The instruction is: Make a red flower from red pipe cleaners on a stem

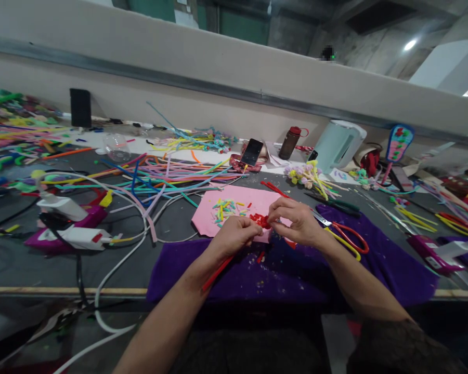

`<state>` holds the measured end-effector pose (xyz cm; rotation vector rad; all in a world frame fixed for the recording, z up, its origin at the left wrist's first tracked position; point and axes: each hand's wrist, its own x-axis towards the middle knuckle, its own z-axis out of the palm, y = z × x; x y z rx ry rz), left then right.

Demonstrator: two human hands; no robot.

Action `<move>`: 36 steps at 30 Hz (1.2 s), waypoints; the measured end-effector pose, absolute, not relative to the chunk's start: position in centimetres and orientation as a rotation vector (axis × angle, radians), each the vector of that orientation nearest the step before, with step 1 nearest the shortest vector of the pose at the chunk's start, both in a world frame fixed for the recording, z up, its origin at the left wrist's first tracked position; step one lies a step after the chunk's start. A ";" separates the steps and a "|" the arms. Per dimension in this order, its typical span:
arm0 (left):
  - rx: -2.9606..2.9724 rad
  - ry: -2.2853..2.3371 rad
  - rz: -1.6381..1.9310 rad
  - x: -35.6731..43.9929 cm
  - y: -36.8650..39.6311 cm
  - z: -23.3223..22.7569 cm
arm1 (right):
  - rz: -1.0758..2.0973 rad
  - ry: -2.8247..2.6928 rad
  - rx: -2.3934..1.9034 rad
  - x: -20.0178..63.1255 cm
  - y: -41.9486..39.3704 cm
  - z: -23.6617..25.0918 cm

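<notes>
Both hands meet over the far edge of the purple felt cloth (296, 270) spread on the grey tabletop (19, 259), and every place below is given from that cloth. The left hand (234, 235) is curled nearly shut, its fingers pinching one end of a small red twisted pipe-cleaner piece (260, 220); a long red fuzzy stem (217, 273) runs from under this hand back toward the person. The right hand (296, 221) pinches the other end of the same red piece with thumb and forefinger closed on it, the remaining fingers loosely bent.

As a judgement, the red piece looks partly shaped: a tight crinkled cluster is formed, while most of the stem remains straight, so the work seems well short of complete.

Counted: one pink felt sheet (237, 208) touching the cloth's far edge, scattered with more short coloured pipe-cleaner offcuts (228, 208) than can be counted; one pair of red-and-yellow-handled scissors (345, 236) on the cloth's right part; one bunch of small pastel pipe-cleaner flowers (306, 176) beyond it; one dark phone (251, 152); one brown bottle (290, 143); one pale green kettle (339, 145); two white glue guns (68, 223) well to the left; a loose heap of long coloured pipe cleaners (167, 174), uncountable.
</notes>
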<state>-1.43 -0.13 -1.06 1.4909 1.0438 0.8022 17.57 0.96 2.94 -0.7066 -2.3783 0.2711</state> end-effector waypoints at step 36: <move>1.234 0.974 0.801 -1.7 -0.1 -0.1 | 0.234 -2.174 -0.719 18.2 0.7 3.7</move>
